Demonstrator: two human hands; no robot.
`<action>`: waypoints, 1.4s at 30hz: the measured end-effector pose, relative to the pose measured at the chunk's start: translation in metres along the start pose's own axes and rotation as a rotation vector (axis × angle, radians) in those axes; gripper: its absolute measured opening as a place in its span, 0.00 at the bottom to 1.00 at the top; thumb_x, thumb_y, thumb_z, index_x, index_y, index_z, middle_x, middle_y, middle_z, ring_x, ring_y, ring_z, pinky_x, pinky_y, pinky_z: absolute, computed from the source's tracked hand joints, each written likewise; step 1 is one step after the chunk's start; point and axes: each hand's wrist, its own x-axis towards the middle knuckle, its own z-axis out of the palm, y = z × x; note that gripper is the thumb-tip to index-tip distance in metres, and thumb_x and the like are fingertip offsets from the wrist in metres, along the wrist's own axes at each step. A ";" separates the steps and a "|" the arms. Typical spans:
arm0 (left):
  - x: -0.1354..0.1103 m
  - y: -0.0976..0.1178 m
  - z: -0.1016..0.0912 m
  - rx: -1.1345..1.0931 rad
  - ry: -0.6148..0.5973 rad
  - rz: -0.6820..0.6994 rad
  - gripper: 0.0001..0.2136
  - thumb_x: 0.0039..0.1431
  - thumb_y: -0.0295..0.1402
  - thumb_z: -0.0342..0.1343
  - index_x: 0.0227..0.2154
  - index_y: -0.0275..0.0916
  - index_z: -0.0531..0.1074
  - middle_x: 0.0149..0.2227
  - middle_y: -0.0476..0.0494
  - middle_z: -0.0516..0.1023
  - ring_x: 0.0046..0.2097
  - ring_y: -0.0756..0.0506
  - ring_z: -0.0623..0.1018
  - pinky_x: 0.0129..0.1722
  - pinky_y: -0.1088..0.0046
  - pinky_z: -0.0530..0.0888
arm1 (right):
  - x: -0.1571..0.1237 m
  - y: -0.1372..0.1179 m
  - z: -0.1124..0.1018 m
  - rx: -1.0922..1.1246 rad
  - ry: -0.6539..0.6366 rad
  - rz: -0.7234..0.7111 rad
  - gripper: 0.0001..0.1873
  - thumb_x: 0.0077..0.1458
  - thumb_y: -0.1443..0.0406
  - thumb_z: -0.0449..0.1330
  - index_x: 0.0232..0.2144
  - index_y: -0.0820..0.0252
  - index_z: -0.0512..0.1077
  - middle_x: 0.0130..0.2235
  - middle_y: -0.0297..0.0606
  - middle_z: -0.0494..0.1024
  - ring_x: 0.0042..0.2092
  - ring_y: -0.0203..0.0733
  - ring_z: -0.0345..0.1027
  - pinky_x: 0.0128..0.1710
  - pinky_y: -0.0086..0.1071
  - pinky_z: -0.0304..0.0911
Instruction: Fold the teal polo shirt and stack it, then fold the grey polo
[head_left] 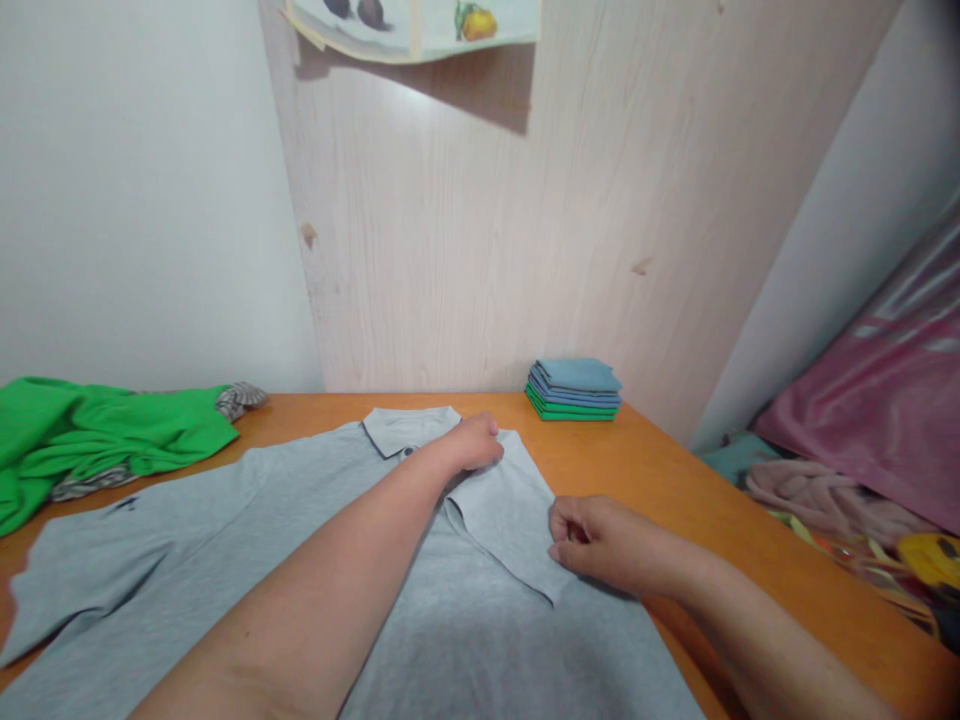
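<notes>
A grey polo shirt (225,520) lies spread on the orange table (675,470), collar toward the wall. My left hand (474,442) rests on the shirt beside the collar, fingers curled down onto the cloth at the shoulder. My right hand (600,540) pinches the edge of the right sleeve (502,510), which is folded inward over the body of the shirt.
A green garment (97,435) lies bunched at the table's far left. A small stack of folded blue and green cloths (574,390) sits at the back by the wooden wall. Pink fabric (885,420) and other laundry pile up off the table's right edge.
</notes>
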 end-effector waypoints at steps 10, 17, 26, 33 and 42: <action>-0.005 0.013 -0.003 0.184 0.086 0.180 0.13 0.56 0.27 0.52 0.44 0.42 0.73 0.48 0.41 0.78 0.50 0.41 0.76 0.48 0.66 0.69 | 0.001 -0.002 0.000 -0.003 -0.003 0.011 0.04 0.52 0.63 0.61 0.31 0.57 0.70 0.26 0.29 0.70 0.29 0.34 0.62 0.26 0.26 0.50; -0.002 -0.005 0.017 0.314 -0.098 0.403 0.20 0.68 0.40 0.41 0.58 0.50 0.69 0.65 0.46 0.66 0.64 0.36 0.64 0.61 0.44 0.57 | -0.006 -0.001 -0.007 -0.028 -0.033 0.040 0.05 0.52 0.62 0.62 0.29 0.57 0.70 0.26 0.30 0.71 0.28 0.34 0.62 0.26 0.27 0.50; 0.000 -0.016 0.016 0.284 -0.258 0.359 0.32 0.65 0.58 0.38 0.68 0.52 0.53 0.72 0.50 0.48 0.71 0.29 0.48 0.65 0.42 0.49 | -0.008 -0.022 -0.003 -0.043 0.008 -0.035 0.04 0.54 0.62 0.60 0.30 0.56 0.70 0.27 0.29 0.70 0.29 0.34 0.62 0.27 0.27 0.50; 0.003 -0.018 0.013 0.225 -0.172 0.389 0.27 0.67 0.51 0.43 0.63 0.45 0.63 0.68 0.42 0.60 0.68 0.36 0.58 0.65 0.53 0.55 | -0.011 -0.025 -0.003 -0.024 -0.108 -0.033 0.05 0.52 0.64 0.61 0.28 0.57 0.67 0.25 0.27 0.68 0.28 0.32 0.60 0.26 0.26 0.50; 0.004 0.007 0.020 0.131 -0.006 0.565 0.18 0.69 0.34 0.42 0.52 0.34 0.72 0.56 0.35 0.75 0.58 0.43 0.72 0.60 0.68 0.64 | -0.011 -0.023 0.003 -0.017 -0.128 -0.043 0.09 0.52 0.59 0.63 0.30 0.56 0.68 0.25 0.27 0.68 0.27 0.33 0.60 0.25 0.26 0.48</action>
